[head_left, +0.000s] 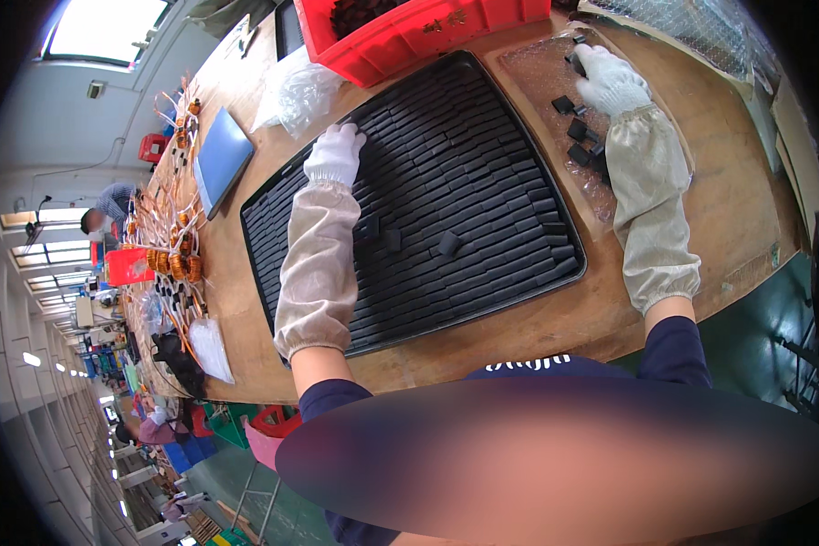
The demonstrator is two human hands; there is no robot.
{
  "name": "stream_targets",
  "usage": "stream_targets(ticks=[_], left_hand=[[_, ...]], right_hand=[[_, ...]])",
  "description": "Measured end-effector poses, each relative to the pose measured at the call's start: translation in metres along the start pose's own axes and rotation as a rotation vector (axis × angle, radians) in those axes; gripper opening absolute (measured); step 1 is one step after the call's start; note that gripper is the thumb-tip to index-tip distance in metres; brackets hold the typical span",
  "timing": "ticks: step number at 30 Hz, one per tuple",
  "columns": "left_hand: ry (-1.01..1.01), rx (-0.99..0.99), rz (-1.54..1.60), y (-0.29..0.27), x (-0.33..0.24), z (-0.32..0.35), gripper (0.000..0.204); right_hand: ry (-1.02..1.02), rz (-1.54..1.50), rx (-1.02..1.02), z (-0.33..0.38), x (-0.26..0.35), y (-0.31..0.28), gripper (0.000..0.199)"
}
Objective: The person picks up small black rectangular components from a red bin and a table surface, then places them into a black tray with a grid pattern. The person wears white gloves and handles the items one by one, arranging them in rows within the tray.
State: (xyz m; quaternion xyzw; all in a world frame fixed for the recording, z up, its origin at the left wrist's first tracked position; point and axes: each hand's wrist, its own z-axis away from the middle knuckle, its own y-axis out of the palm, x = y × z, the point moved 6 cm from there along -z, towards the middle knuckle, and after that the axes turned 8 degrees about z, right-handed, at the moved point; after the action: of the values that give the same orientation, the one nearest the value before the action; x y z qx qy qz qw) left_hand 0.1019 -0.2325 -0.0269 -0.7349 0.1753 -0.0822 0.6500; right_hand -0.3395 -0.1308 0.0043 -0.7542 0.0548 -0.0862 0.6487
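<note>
A black tray (pixel 569 264) lies on the table before me, lined with rows of small black blocks (pixel 464 136). A few loose blocks, one of them a tilted block (pixel 449 243), rest on top of the rows. My left hand (pixel 337 153), in a white glove, is at the tray's far left part with its fingers curled down onto the rows; what they hold, if anything, is hidden. To the right of the tray, my right hand (pixel 612 80), also gloved, closes on a black block (pixel 574 64) above a sheet of bubble wrap (pixel 541 77). More black blocks (pixel 578 130) lie scattered there beside my sleeve.
A red crate (pixel 409 45) with dark pieces stands beyond the tray. Clear plastic bags (pixel 298 91) and a blue folder (pixel 223 159) lie to the left. Copper-coloured coils with wires (pixel 180 264) crowd the table's left edge. Other people work far off at left.
</note>
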Motion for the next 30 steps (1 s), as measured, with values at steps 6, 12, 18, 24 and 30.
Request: stream_targets(ticks=[6, 12, 18, 24, 30], left_hand=[[-0.123, -0.291, 1.004, -0.038, -0.022, 0.003, 0.025], [-0.141, 0.056, 1.917, -0.063, -0.161, 0.045, 0.030], [0.007, 0.352, 1.990, -0.084, -0.201, 0.065, 0.038], [0.027, 0.348, 1.733, -0.086, -0.202, 0.067, 0.037], [-0.019, 0.264, 1.617, -0.081, -0.190, 0.062, 0.030]], right_hand=[[-0.305, -0.405, -0.208, 0.021, 0.052, -0.058, 0.022], [-0.617, -0.936, -0.364, 0.067, 0.114, -0.106, 0.033], [-0.704, -0.676, -0.578, 0.083, 0.124, -0.123, 0.026], [-0.732, -0.595, -0.539, 0.083, 0.122, -0.123, 0.022], [-0.479, -0.915, -0.393, 0.075, 0.108, -0.117, 0.027]])
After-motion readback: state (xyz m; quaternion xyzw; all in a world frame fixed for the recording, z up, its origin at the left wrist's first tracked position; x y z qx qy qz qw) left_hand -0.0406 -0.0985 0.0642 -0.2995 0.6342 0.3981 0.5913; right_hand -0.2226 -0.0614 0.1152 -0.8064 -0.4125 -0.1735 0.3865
